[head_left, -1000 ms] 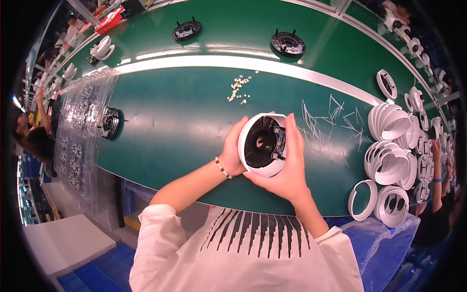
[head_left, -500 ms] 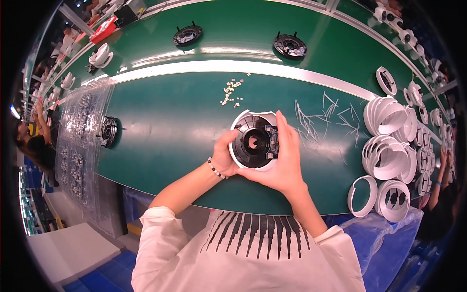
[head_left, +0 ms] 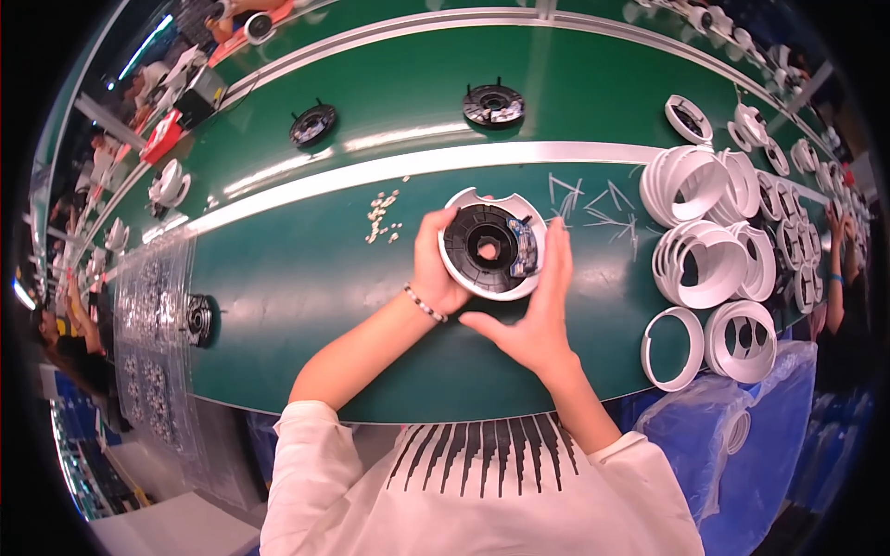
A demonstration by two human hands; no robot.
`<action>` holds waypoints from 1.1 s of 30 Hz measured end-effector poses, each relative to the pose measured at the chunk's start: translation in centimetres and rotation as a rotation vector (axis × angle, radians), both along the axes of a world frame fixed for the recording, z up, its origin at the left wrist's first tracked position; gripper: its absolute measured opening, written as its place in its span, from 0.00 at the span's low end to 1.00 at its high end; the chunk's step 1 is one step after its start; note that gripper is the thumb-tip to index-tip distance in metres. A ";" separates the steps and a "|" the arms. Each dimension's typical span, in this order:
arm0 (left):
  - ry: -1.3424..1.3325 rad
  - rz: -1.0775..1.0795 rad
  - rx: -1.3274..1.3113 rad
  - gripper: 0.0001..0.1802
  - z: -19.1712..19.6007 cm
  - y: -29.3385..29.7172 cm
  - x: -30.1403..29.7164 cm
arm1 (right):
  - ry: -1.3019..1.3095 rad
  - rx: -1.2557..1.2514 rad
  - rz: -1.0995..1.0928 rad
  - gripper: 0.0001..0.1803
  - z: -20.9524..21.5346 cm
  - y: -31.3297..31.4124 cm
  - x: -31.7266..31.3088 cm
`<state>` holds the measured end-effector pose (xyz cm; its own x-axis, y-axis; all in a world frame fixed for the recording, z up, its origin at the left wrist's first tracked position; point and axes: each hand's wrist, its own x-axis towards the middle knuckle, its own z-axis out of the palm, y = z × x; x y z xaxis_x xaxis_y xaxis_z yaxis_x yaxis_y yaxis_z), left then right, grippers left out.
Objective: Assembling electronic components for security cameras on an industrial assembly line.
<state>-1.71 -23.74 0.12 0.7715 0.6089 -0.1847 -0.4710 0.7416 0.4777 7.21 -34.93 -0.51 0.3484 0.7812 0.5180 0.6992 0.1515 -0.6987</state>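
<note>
As seen from the head view, a round white housing with a black disc insert seated inside is held just above the green bench. The insert appears fitted; whether it is fastened cannot be told. The left hand is clamped on the housing's left rim. The right hand is kept open, fingers flat against the right rim. Small white pieces lie near; white rings are stacked well apart.

A: What is worn?
B: A white top with black stripes fanning out below the neck; the sleeves end just above the elbows.
A: Anything beside the left hand?
B: A thin beaded bracelet, at its wrist.
</note>
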 end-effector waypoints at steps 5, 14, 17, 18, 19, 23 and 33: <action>0.181 0.215 0.022 0.24 0.6 7.5 0.4 | -0.162 0.067 -0.161 0.33 2.3 -7.6 5.7; 0.253 0.673 0.112 0.16 -5.4 25.8 3.8 | -0.167 -0.365 -0.450 0.17 -1.4 -16.1 7.6; 0.334 0.754 0.119 0.17 -7.1 28.1 3.9 | -0.069 -0.400 -0.505 0.09 -3.2 -16.5 8.0; 0.404 0.789 0.130 0.17 -6.1 26.7 5.5 | -0.089 -0.341 -0.541 0.05 -2.9 -16.2 8.0; 0.482 0.777 0.167 0.18 -4.9 26.1 6.0 | -0.087 -0.340 -0.535 0.05 -2.6 -16.0 7.9; 1.088 0.968 0.763 0.18 -3.2 27.6 5.7 | -0.023 -0.230 -0.425 0.05 -1.8 -15.5 7.2; 1.171 0.179 2.071 0.28 -0.7 21.9 20.3 | -0.165 -0.020 0.423 0.08 1.0 -9.1 4.9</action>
<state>18.57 -1.86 -0.62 0.7765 0.5164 0.3610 0.4522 -0.8557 0.2515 12.09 -44.03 0.46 -0.0896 0.8475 0.5232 0.6806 0.4357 -0.5891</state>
